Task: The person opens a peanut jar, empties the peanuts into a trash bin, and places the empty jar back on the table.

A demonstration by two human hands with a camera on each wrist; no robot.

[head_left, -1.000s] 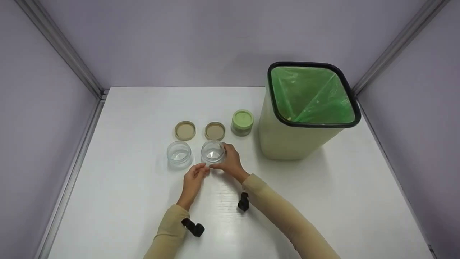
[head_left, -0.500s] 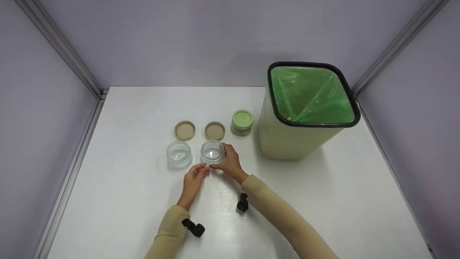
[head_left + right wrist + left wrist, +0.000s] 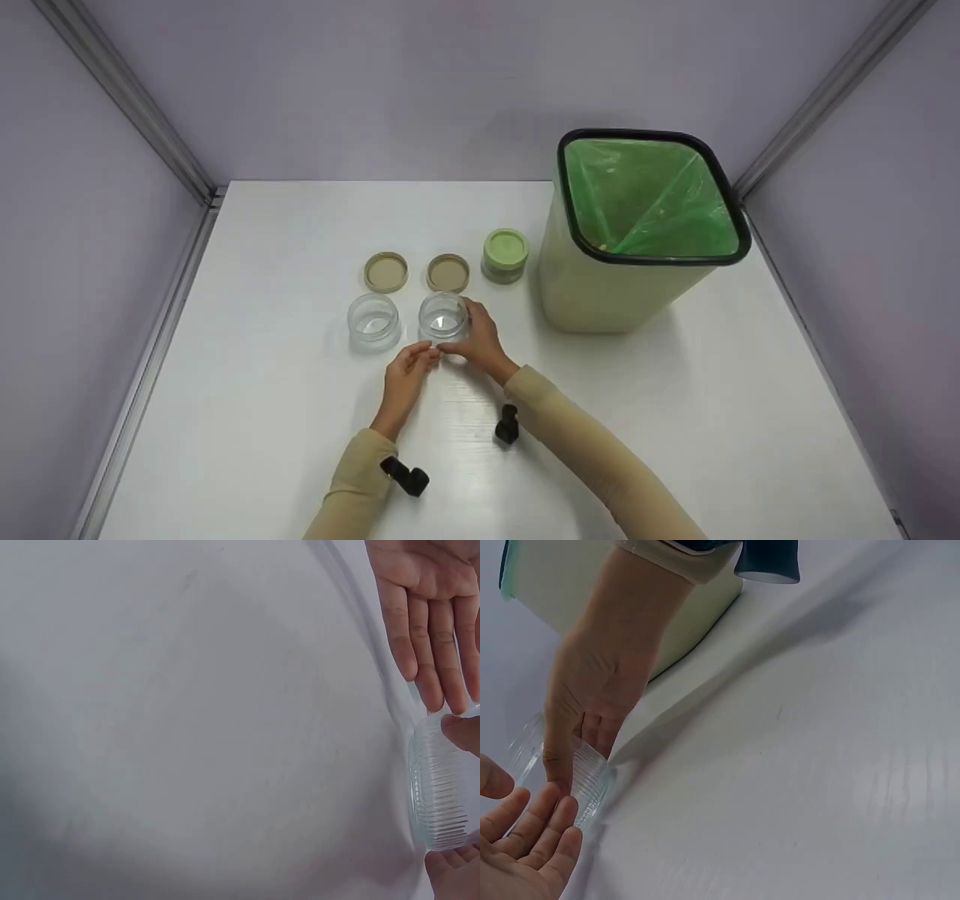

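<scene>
Both hands (image 3: pixel 442 358) around table-centre jar (image 3: pixel 444 316)

We wear long beige knit sleeves on both arms, each ending in a snug ribbed cuff just above the wrist. A small black camera unit is strapped under each forearm near the cuff, blocky and matte, the left one (image 3: pixel 405 476) angled outward, the right one (image 3: pixel 508 424) more upright. Our left hand (image 3: pixel 405 373) and right hand (image 3: pixel 480 337) are bare, without rings or gloves.
</scene>
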